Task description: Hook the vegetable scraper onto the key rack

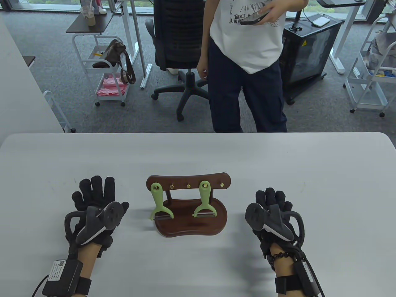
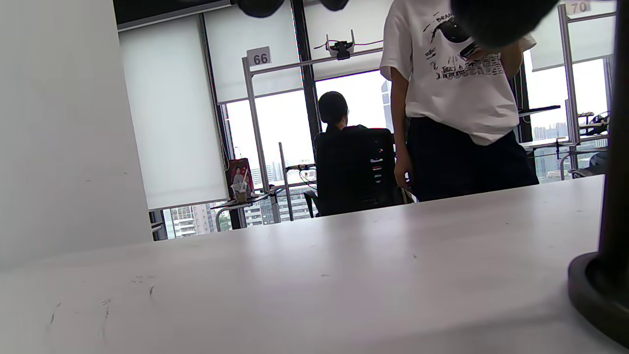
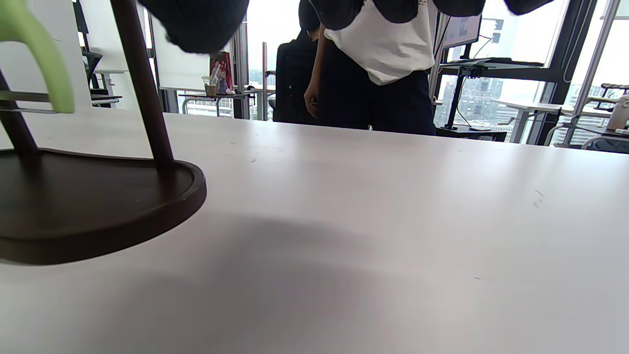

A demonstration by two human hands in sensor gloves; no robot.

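A dark wooden key rack [image 1: 188,182] with brass hooks stands on its base [image 1: 198,230] at the table's middle. Two green vegetable scrapers hang from it: one [image 1: 158,202] at the left end, tilted, and one [image 1: 204,201] right of centre, hanging straight. My left hand [image 1: 96,201] lies flat on the table left of the rack, fingers spread, holding nothing. My right hand [image 1: 272,204] lies flat to the right of the rack, also empty. The right wrist view shows the rack base [image 3: 98,206] and a bit of a green scraper [image 3: 39,59].
The white table [image 1: 278,161] stretches around the rack. A person in a white T-shirt [image 1: 247,62] stands at the far edge holding a phone. Behind are an office chair [image 1: 179,55], carts and desks.
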